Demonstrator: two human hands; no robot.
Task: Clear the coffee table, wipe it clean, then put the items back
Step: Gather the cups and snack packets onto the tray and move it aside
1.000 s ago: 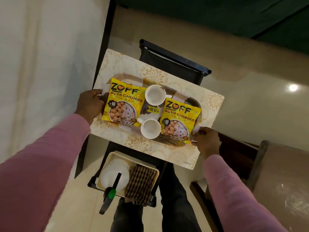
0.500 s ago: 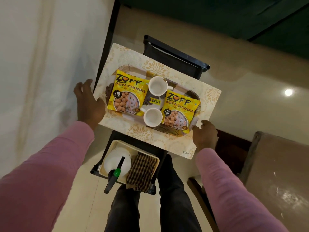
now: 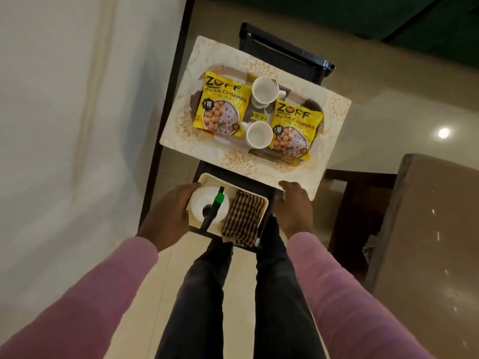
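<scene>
We reach for cream tray on lower shelf; left hand touches its left rim, right hand just beside right rim; grip closed or not, we cannot tell; spray bottle and checked cloth between hands, probably for wiping; coffee table beyond fingertips, not yet cleared.

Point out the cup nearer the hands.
The near cup, handle pointing left, beside the right packet. The far cup sits behind it, handle pointing right.
</scene>
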